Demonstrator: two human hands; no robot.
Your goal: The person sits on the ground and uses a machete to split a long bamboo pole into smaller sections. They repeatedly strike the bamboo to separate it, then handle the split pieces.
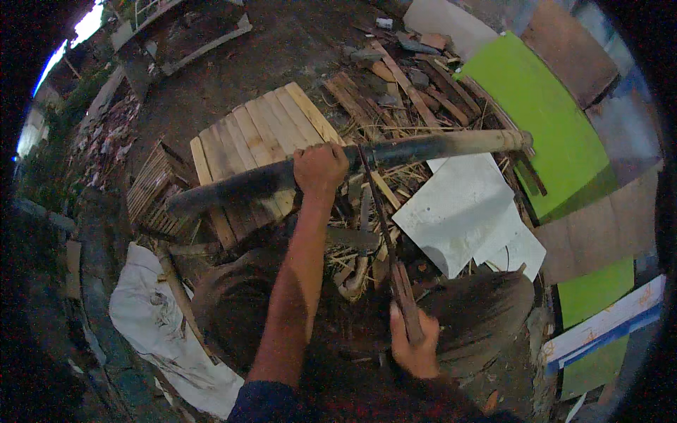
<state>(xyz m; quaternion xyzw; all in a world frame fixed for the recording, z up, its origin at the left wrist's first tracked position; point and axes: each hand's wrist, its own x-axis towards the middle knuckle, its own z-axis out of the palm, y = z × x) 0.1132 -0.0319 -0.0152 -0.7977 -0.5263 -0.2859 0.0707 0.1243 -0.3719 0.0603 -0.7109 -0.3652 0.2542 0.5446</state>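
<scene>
A thick, bamboo-like pole (437, 145) lies crosswise in front of me, dark on its left half and pale toward its right end. My left hand (321, 168) is closed over the top of it, left of its middle. In my right hand (415, 345) is the wooden handle of a long-bladed tool (405, 292). Its narrow, dark blade runs up and away from me, and its far end meets the pole just right of my left hand. The blade shows nearly edge-on, so I cannot tell whether it is a saw or a machete.
A slatted wooden panel (257, 127) lies under the pole beside a slatted crate (162, 187). White sheets (458, 204) and a green board (536, 113) lie to the right. Scrap wood (423, 92) is heaped beyond the pole. A white sack (151, 303) rests at left.
</scene>
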